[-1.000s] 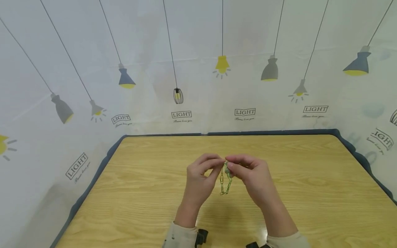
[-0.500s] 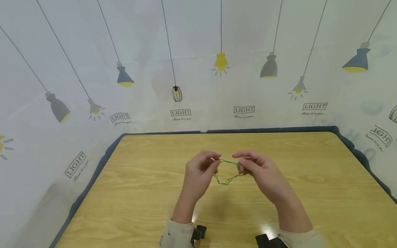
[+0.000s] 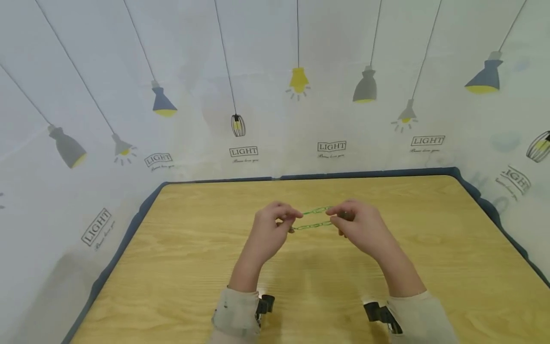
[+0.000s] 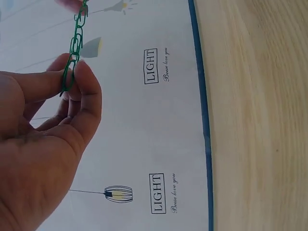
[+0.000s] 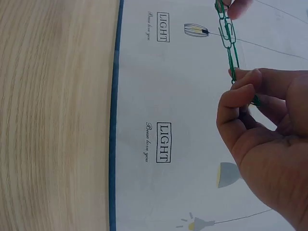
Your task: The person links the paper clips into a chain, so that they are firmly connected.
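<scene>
A chain of green paper clips (image 3: 312, 225) is stretched between both hands above the table, its two strands running roughly side by side. My left hand (image 3: 268, 229) pinches one end between thumb and fingers. In the left wrist view, the linked paper clips (image 4: 76, 43) rise from the left hand's (image 4: 53, 125) fingertips. At the other end, my right hand (image 3: 361, 227) grips the chain with curled fingers. In the right wrist view, more green clips show inside the right hand (image 5: 264, 130), and the chain (image 5: 226, 33) leads up to the other hand's fingertips. The fingers hide parts of both ends.
Below the hands lies a wooden table (image 3: 215, 263) with a dark blue edge strip (image 3: 365, 173) along its back and sides. Behind it stands a pale wall covering (image 3: 266, 105) printed with lamps. A black wrist camera mount (image 3: 265, 304) sits at the left sleeve.
The hands have moved apart from nearly touching, and the paper clip chain has gone from a hanging loop to two stretched strands. Both hands have risen slightly in the head view.
</scene>
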`<action>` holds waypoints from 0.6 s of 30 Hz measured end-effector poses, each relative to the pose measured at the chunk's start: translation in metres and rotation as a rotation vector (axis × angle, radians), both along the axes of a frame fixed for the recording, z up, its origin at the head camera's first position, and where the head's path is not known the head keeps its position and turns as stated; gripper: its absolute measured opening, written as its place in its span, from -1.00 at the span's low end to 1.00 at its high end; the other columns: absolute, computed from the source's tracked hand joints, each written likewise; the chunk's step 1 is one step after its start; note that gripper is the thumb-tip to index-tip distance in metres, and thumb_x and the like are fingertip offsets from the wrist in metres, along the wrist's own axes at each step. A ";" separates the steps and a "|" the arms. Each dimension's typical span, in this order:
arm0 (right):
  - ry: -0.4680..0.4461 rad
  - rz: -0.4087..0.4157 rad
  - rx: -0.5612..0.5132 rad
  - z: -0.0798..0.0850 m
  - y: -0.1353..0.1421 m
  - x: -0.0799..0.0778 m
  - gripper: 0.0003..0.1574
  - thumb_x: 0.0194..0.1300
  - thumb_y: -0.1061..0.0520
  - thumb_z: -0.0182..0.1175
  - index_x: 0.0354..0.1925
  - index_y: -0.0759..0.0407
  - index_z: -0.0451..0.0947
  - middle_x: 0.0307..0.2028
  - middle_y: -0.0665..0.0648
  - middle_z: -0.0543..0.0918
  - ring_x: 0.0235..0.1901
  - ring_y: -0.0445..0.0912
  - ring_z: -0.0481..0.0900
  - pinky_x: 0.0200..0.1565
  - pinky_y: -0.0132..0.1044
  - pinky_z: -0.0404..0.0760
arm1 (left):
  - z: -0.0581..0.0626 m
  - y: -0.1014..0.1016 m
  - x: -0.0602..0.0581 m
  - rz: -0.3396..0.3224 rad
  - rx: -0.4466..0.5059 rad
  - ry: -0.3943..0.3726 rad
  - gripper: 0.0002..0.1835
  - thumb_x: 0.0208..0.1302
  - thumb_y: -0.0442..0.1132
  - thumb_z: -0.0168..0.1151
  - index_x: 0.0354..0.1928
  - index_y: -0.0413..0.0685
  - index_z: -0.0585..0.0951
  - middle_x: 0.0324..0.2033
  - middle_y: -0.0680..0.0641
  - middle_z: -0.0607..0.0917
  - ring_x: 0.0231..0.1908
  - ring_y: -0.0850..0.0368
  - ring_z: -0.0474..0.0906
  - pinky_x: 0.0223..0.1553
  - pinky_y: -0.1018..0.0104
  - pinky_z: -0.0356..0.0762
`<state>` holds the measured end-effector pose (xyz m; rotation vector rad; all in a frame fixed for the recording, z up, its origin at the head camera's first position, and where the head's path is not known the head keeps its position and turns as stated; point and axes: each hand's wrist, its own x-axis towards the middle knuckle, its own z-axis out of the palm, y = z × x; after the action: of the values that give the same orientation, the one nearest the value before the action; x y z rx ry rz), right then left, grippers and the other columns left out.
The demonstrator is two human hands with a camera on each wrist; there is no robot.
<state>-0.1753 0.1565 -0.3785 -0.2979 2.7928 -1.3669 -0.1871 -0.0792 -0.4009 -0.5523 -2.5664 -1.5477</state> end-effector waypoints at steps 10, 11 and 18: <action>-0.057 -0.002 0.233 -0.008 -0.011 -0.017 -0.69 0.45 0.27 0.24 0.07 0.35 0.75 -0.28 0.22 0.78 -0.54 -0.14 0.50 -0.44 -0.29 0.54 | 0.007 0.017 -0.017 -0.085 -0.531 -0.088 -0.60 0.50 -0.34 0.32 0.32 -0.07 0.68 0.20 -0.23 0.60 -0.09 0.00 0.68 -0.13 0.24 0.73; -0.068 0.019 0.262 -0.009 -0.011 -0.019 -0.64 0.43 0.30 0.22 0.13 0.36 0.72 -0.35 0.18 0.75 -0.59 -0.15 0.41 -0.47 -0.31 0.47 | 0.005 0.018 -0.019 -0.094 -0.563 -0.093 -0.57 0.49 -0.33 0.33 0.36 -0.05 0.66 0.20 -0.23 0.60 -0.10 0.00 0.67 -0.14 0.23 0.72; -0.173 0.120 0.252 -0.023 -0.009 -0.030 -0.34 0.40 0.32 0.28 0.43 0.32 0.50 -0.59 0.06 0.49 -0.61 -0.16 0.31 -0.46 -0.31 0.41 | -0.007 0.019 -0.037 -0.148 -0.525 -0.215 -0.42 0.42 -0.34 0.41 0.45 0.00 0.57 0.11 -0.28 0.64 -0.32 0.13 0.65 -0.31 0.32 0.66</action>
<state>-0.2054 0.1477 -0.4018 -0.3168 2.7123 -0.9544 -0.2237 -0.0600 -0.4082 -0.6618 -3.1804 -0.9960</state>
